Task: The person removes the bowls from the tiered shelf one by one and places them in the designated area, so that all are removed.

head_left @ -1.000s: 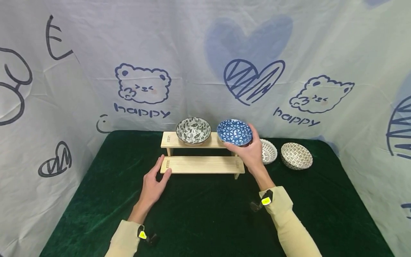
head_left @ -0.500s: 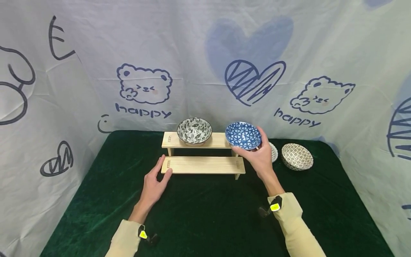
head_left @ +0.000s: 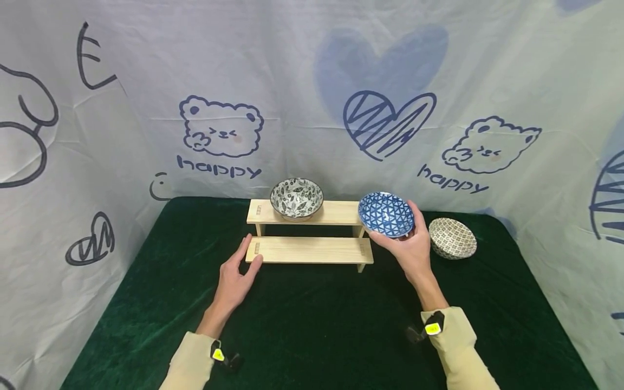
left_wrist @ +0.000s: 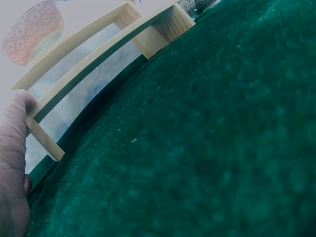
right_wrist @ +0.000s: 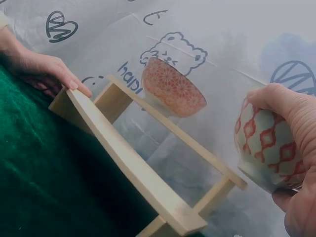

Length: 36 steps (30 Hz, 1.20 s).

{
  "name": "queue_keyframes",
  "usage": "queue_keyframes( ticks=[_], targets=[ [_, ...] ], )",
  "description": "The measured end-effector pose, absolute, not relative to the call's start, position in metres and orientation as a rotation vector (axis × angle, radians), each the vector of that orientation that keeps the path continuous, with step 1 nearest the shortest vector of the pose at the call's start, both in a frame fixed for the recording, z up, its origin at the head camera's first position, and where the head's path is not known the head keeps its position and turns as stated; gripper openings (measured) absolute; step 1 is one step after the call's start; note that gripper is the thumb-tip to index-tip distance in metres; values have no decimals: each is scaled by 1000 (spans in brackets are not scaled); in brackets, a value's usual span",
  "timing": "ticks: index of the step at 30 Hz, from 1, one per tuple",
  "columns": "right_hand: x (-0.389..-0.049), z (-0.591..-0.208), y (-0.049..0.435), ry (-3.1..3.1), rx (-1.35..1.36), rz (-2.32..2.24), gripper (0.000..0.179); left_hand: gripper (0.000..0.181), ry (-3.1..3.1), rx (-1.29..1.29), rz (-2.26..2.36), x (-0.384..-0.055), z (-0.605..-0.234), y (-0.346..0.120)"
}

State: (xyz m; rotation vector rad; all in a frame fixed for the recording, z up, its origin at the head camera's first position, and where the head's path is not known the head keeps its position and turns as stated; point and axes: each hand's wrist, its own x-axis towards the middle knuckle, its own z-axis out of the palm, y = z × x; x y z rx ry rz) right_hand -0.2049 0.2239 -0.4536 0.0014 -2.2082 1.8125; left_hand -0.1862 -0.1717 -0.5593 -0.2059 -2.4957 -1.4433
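Observation:
My right hand (head_left: 413,250) holds a blue-and-white bowl (head_left: 386,214) by its side, just off the right end of the upper shelf. The right wrist view shows this bowl's outside (right_wrist: 269,140) with red diamond shapes, thumb near the rim. My left hand (head_left: 235,276) touches the left end of a two-step wooden stand (head_left: 309,250), its thumb at the lower step's front edge and its fingers extended along the end. On the upper shelf sits a bowl with a grey leaf pattern (head_left: 296,198); its outside (right_wrist: 173,89) looks reddish in the right wrist view.
A beige patterned bowl (head_left: 452,238) lies tilted on the dark green cloth (head_left: 312,325), right of my right hand. White printed fabric (head_left: 302,97) hangs behind and at both sides.
My right hand has carried the blue bowl rightward and slightly nearer, away from the upper shelf. It now hides the white ribbed bowl seen earlier. The left hand has stayed at the stand.

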Motion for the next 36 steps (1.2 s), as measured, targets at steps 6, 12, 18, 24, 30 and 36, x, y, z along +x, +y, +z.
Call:
queue_keyframes(
  ticks=[6, 12, 18, 24, 30, 36],
  targets=[
    [-196, -458, 233, -2237, -28, 1791, 106, 66, -2490, -205, -1437, -188, -558, -171],
    [-190, -462, 240, -2247, -74, 1779, 107, 66, -2499, -201, -1439, -187, -559, -171],
    [-182, -464, 248, -2255, -107, 1778, 108, 67, -2505, -208, -1439, -187, -561, -172],
    [-171, -470, 254, -2280, -151, 1749, 106, 67, -2512, -206, -1443, -186, -561, -171],
    [-162, -477, 260, -2307, -160, 1725, 107, 66, -2501, -212, -1442, -186, -560, -171],
    [-152, -486, 267, -2359, -177, 1680, 106, 67, -2505, -211, -1443, -186, -559, -171]
  ],
)
